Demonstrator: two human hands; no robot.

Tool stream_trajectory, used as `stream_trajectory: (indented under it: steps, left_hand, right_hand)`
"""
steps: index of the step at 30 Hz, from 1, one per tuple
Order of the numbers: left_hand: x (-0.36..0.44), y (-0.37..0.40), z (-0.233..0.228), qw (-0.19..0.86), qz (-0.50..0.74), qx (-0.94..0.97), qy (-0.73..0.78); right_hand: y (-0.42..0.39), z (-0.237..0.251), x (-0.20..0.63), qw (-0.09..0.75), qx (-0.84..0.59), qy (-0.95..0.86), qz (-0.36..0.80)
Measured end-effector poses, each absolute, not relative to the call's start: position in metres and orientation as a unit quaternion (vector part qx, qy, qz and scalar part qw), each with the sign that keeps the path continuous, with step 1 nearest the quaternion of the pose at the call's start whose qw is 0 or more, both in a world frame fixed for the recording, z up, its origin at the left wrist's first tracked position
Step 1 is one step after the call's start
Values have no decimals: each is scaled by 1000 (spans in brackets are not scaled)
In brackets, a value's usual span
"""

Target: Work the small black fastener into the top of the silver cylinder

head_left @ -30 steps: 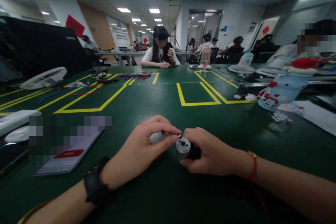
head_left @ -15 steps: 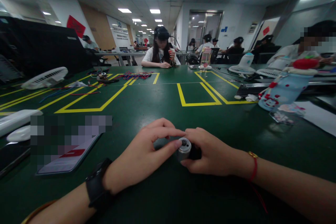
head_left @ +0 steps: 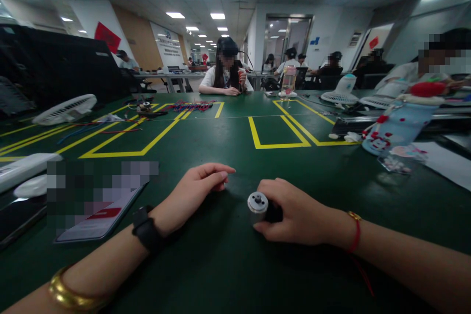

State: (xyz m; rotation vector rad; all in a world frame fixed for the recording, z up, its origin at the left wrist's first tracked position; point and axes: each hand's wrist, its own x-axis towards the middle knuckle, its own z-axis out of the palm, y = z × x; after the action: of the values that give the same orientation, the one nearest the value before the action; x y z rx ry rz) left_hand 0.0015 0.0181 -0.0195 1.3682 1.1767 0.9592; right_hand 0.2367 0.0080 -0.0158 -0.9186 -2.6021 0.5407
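Standing on the green table is a small silver electric motor (head_left: 257, 210), its round end face with a centre shaft and small holes turned up. My right hand (head_left: 289, 212) is wrapped round its side, thumb in front and fingers behind. A black part (head_left: 274, 213) shows between the motor and my palm; its kind is unclear. Left of the motor and apart from it is my left hand (head_left: 198, 191). Its index finger is stretched out, the thumb lies below it, the other fingers are bent, and no object shows in it.
A phone (head_left: 110, 218) lies left of my left hand. Ahead are yellow tape outlines (head_left: 281, 146) and a heap of coloured wires (head_left: 191, 105). A blue bottle (head_left: 399, 122) stands at right, near white paper (head_left: 447, 164). A person (head_left: 224, 73) sits across the table.
My left hand has come off the top of the motor and moved left, uncovering the end face. The right hand and the motor have stayed in place.
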Motion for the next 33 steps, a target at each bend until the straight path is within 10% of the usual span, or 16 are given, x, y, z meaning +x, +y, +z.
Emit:
stream_trajectory:
  steps: [33]
  left_hand:
    - [0, 7, 2, 348, 278, 793, 416]
  right_hand:
    - [9, -16, 236, 167, -321, -913, 187]
